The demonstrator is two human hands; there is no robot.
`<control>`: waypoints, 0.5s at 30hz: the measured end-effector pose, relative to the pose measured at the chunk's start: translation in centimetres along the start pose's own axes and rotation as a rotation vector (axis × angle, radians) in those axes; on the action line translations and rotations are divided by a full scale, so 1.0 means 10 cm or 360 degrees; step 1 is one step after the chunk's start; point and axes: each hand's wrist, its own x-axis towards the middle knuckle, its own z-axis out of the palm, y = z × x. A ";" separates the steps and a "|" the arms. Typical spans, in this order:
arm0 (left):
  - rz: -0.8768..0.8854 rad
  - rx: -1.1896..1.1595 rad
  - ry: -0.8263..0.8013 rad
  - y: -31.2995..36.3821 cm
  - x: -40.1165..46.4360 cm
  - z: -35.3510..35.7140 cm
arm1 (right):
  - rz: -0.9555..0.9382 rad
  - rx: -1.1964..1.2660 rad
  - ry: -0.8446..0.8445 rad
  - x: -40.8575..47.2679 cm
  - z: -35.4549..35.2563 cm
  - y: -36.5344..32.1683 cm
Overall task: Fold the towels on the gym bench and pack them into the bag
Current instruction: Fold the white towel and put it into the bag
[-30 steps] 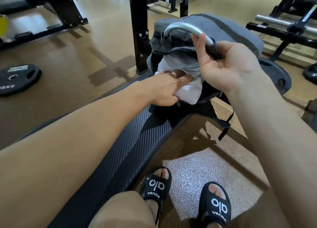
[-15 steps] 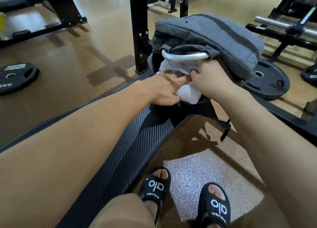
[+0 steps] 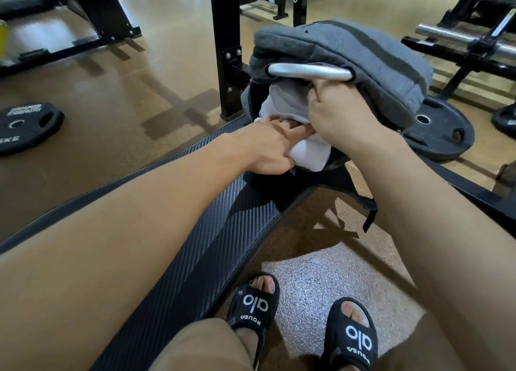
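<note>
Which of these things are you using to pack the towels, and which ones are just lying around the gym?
Part of the job:
- white towel
- grey bag
- bag handle
- bench
- left hand, pushing the towel in
- right hand, at the bag's mouth

Just lying about:
- weight plate on the floor
- second weight plate behind the bag
- barbell

The grey fabric bag (image 3: 349, 55) is sitting at the far end of the black textured bench (image 3: 195, 231), its mouth gaping toward the camera — a silver handle (image 3: 307, 71) arching across it. White and pale grey towels (image 3: 290, 111) are bulging out of the opening — partly inside.
</note>
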 end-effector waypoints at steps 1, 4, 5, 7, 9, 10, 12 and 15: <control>0.0007 -0.0013 0.0010 0.00 -0.01 0.00 | 0.0005 -0.0035 -0.0030 0.00 0.02 0.01; 0.0022 -0.0041 0.0049 0.03 -0.02 -0.03 | 0.0087 -0.0019 -0.0056 -0.04 0.13 0.05; 0.0026 -0.0036 0.0071 0.03 -0.01 -0.03 | 0.0112 -0.0027 -0.0024 -0.05 0.15 0.05; 0.0032 -0.0004 0.0107 0.04 -0.02 -0.03 | 0.0106 -0.0085 0.0017 -0.05 0.17 0.05; 0.0031 0.0041 0.0113 0.04 -0.02 0.00 | 0.0081 -0.0098 -0.0011 -0.05 0.16 0.03; 0.0027 0.0059 0.0118 0.03 -0.03 0.02 | 0.0074 -0.0095 -0.0025 -0.05 0.17 0.04; 0.0036 0.0100 0.0137 0.03 -0.06 0.05 | 0.0061 -0.0111 -0.0057 -0.03 0.19 0.05; 0.0082 0.0151 0.0168 0.01 -0.08 0.09 | 0.0115 -0.0160 -0.0170 0.02 0.20 0.04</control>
